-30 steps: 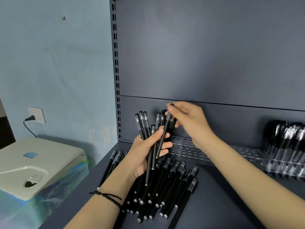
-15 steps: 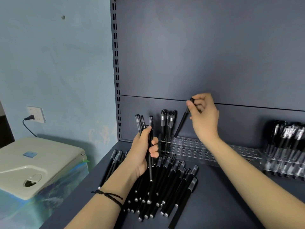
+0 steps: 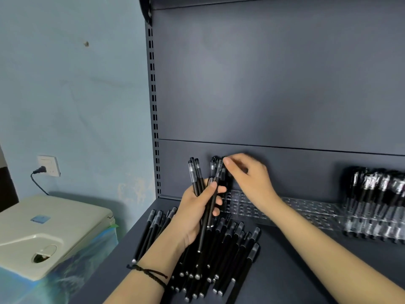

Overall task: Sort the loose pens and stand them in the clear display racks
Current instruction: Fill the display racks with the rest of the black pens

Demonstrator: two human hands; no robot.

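My left hand (image 3: 197, 213) grips a small upright bundle of black pens (image 3: 196, 178) above the shelf. My right hand (image 3: 247, 178) reaches over from the right and pinches the cap end of one long black pen (image 3: 210, 207) in that bundle; the hand is blurred. Under my left wrist, a pile of several loose black pens (image 3: 223, 260) lies on the dark shelf (image 3: 295, 277). A clear display rack (image 3: 252, 208) runs along the back wall, with a few pens standing in its left end, partly hidden by my hands. At the right it holds several clear-barrelled pens (image 3: 381, 194).
The shelf's dark back panel (image 3: 263, 84) rises right behind the rack. A slotted upright (image 3: 153, 106) marks the shelf's left edge. Left of the shelf stands a beige machine (image 3: 48, 233) on a plastic-wrapped base, below a wall socket (image 3: 49, 165) with a plugged cable.
My right hand had carried a pen to the rack half a second ago; it has come back left to the bundle and pinches another pen. My left hand stays about where it was.
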